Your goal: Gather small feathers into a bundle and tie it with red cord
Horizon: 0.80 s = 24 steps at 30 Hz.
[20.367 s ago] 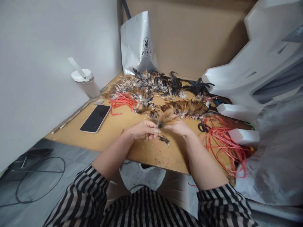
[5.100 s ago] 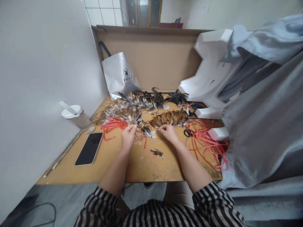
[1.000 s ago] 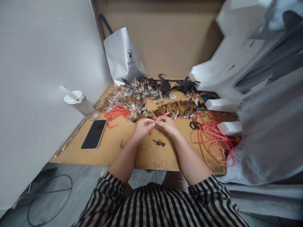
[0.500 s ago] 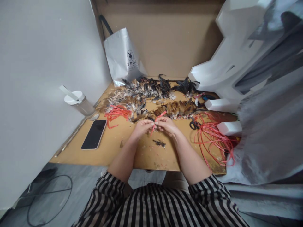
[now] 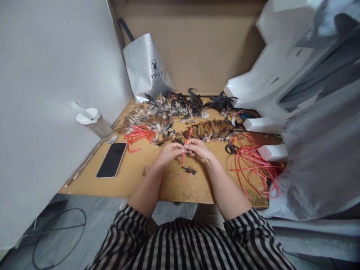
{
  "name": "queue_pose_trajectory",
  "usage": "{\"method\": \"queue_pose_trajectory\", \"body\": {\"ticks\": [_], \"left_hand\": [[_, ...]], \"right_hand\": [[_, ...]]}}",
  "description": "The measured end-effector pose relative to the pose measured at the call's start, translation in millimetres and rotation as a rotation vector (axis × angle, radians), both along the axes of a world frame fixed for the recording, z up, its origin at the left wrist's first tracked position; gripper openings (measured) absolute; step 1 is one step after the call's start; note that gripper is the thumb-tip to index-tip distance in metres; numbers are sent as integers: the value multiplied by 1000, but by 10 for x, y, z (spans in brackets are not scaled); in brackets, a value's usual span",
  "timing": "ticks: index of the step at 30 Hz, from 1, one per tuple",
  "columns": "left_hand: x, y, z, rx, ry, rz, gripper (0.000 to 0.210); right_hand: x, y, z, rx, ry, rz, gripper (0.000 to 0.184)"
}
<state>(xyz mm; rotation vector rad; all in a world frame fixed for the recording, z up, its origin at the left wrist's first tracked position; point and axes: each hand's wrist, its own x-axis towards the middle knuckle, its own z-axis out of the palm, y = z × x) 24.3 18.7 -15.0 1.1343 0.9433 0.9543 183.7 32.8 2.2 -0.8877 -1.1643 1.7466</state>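
Both hands meet above the table, pinching at a short red plastic strip (image 5: 190,134). My left hand (image 5: 171,153) is closed, its thumb and fingertips at the strip's middle. My right hand (image 5: 199,149) is closed on the same strip from the other side, with one end sticking up and the other hanging below. Dark feather tips show just behind the fingers; whether they are held I cannot tell. A small dark feather tuft (image 5: 189,171) lies on the table below the hands. Beyond them sits a row of brown feather bundles (image 5: 215,129).
More feathers (image 5: 174,105) are heaped at the back. Cut red strips (image 5: 139,134) lie left, and a loose tangle of long red strips (image 5: 254,161) lies right beside black-handled scissors (image 5: 231,149). A phone (image 5: 111,160), a lidded cup (image 5: 97,123) and a silver bag (image 5: 144,67) stand or lie leftward.
The red strip has turned more upright between the fingers, its upper end swinging left. My left fingers have shifted slightly; both arms stay in place.
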Motion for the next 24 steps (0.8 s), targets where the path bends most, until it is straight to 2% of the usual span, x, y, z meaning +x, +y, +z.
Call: {"method": "queue_pose_trajectory", "body": {"ticks": [12, 20, 24], "left_hand": [[16, -46, 82, -70, -112, -24, 28], [4, 30, 7, 30, -30, 107, 30], [-6, 22, 13, -17, -78, 90, 28]], "right_hand": [[21, -17, 42, -25, 84, 41, 22], [-41, -56, 22, 105, -219, 0, 25], [-44, -74, 46, 97, -221, 31, 27]]}}
